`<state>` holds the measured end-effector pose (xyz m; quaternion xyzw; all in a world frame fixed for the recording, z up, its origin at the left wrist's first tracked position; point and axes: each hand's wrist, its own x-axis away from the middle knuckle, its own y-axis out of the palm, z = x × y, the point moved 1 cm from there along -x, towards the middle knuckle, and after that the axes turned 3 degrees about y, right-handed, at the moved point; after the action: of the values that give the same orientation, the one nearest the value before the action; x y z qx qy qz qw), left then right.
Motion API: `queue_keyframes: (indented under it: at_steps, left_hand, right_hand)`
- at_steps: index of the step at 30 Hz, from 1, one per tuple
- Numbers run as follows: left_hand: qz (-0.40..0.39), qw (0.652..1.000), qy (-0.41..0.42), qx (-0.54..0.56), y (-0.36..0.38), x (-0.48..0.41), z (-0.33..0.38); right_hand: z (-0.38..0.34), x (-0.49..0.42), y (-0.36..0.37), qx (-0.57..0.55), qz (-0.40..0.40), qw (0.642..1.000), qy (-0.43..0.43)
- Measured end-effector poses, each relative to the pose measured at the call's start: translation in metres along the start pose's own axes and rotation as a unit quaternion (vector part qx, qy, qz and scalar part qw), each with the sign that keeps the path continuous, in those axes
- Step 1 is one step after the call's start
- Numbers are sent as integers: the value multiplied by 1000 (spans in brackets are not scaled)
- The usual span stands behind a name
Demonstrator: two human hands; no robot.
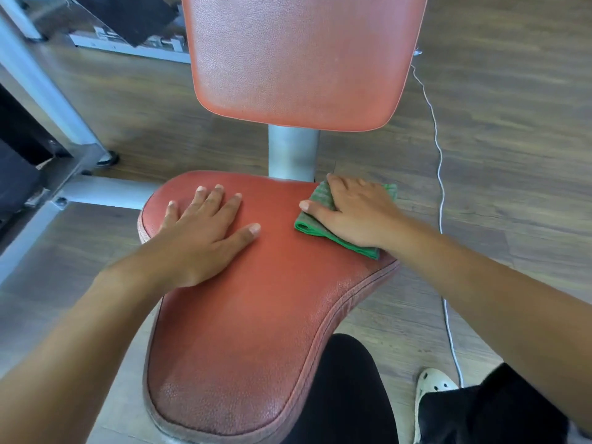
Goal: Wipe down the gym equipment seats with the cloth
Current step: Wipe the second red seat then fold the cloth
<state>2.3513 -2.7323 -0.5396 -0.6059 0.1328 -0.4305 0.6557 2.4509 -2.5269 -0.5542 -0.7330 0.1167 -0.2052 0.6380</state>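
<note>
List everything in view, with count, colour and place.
seat: one, red, centre
back pad: one, red, above the seat
post: one, grey, between back pad and seat
cloth: one, green, folded, far right part of the seat
frame: one, grey metal, left
cable: one, white, on the floor at right
floor: brown wood-look, all around
shoe: one, white, bottom right
trouser leg: one, black, bottom centre
left hand: flat on the seat
right hand: pressing on the cloth
</note>
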Motion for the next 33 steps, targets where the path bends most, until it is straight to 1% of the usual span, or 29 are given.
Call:
queue_keyframes:
  at_steps: [5,9,13,16,20,24,28,31,33]
  left_hand:
    - [24,999,2,-22,8,-5,-2]
    - [44,999,10,-11,9,-1,-4]
    - [53,999,11,-6,8,1,-2]
    - [52,999,10,-7,7,0,0]
    - [54,998,7,-5,7,0,0]
    - [56,998,9,1,8,1,-2]
    - [58,998,10,1,9,1,-1]
    - [62,998,11,0,8,1,-1]
    - [64,998,13,5,8,0,-1]
  right_hand:
    - [-34,-19,8,10,9,999,-34]
    - [-14,-4,5,26,18,999,-42]
    - [17,13,-4,18,1,1000,-1]
    - [7,-5,-1,22,4,1000,5]
    - [-24,-36,9,9,13,999,-32]
    - [-9,-27,6,6,33,998,-60]
    - [17,-9,0,11,14,999,-39]
    - [3,-17,0,23,18,999,-38]
    - [-17,-28,4,24,25,998,-54]
